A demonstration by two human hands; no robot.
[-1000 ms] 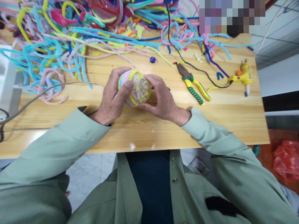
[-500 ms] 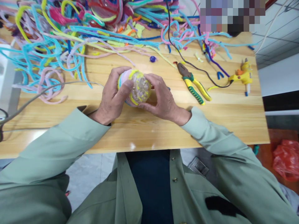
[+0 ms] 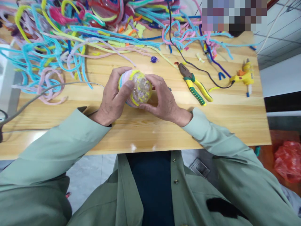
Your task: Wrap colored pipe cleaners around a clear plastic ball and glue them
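Between my two hands, above the wooden table, is a round object (image 3: 141, 88) wrapped in fuzzy pipe cleaners, with yellow, pink and light blue bands and a clear, glossy end facing right. My left hand (image 3: 115, 95) is closed around its left side, thumb pressed on top. On its right side the fingers and thumb of my right hand (image 3: 163, 99) grip the rim. A thin dark item (image 3: 169, 89) shows partly behind my right hand; its kind I cannot make out.
Pliers (image 3: 194, 83) with yellow-green handles lie right of my hands. Farther right rests a yellow glue gun (image 3: 244, 77) with a black cord (image 3: 199, 68). A tangle of pipe cleaners (image 3: 56, 56) covers the table's back and left. A small purple ball (image 3: 153, 59) sits ahead.
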